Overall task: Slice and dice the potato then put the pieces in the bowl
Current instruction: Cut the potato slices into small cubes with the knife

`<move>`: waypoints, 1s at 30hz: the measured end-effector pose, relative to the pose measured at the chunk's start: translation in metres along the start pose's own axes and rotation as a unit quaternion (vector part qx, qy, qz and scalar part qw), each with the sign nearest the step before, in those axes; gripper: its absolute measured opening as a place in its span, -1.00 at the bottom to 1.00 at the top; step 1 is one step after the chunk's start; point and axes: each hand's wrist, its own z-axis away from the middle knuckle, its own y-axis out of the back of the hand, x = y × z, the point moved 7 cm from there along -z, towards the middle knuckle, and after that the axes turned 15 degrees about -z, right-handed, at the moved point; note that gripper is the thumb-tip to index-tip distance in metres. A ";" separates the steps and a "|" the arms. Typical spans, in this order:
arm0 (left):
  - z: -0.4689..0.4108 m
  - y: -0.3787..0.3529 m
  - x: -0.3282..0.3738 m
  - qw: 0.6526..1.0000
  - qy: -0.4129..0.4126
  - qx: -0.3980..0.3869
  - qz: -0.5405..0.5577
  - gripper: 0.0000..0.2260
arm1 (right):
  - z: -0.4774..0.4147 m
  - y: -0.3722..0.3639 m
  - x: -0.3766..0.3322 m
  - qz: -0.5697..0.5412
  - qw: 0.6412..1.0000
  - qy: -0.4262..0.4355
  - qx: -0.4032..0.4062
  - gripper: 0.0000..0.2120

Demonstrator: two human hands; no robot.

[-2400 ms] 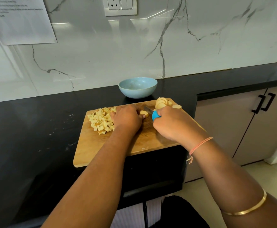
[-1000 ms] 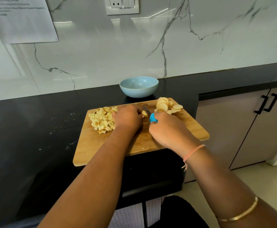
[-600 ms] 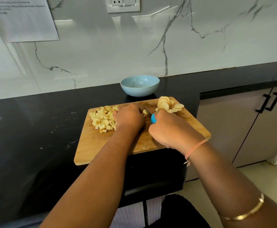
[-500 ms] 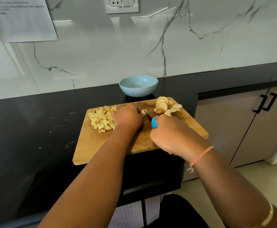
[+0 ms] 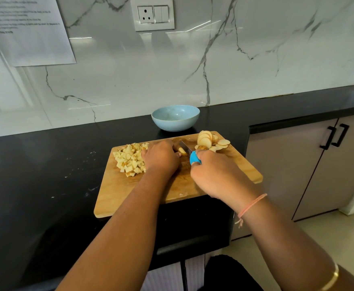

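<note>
Well, from the head view, the left hand [image 5: 161, 158] sits knuckles-up in the middle of the cutting board [image 5: 130, 196], fingers curled down to pin a small potato piece [image 5: 182, 151]. The right hand [image 5: 218, 175] is wrapped round the blue handle of the knife [image 5: 185, 147], whose blade rests just right of those fingertips. Diced cubes [image 5: 130, 159] are heaped at the board's left, touching the left hand. A fan of uncut slices [image 5: 208, 140] waits at the far right corner. The blue bowl [image 5: 175, 117] stands beyond the board on the black table [image 5: 46, 175], with nothing visible in it. To my eye the dicing is about halfway done. To do it well, tuck the fingertips behind the knuckles and bring the blade straight down in even steps.
</note>
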 end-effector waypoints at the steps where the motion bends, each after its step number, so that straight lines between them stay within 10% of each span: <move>1: 0.000 0.000 0.000 1.000 -0.001 0.001 0.001 -0.82 | -0.002 -0.003 0.001 -0.002 1.000 -0.006 -0.003 -0.62; 18: 0.005 0.005 0.001 1.000 0.006 0.010 -0.001 -0.84 | -0.014 0.004 -0.016 0.054 0.995 -0.061 -0.056 -0.86; 30: 0.003 0.000 0.001 1.000 0.023 0.007 0.005 -0.81 | 0.015 0.000 -0.005 0.049 0.995 -0.043 -0.070 -0.61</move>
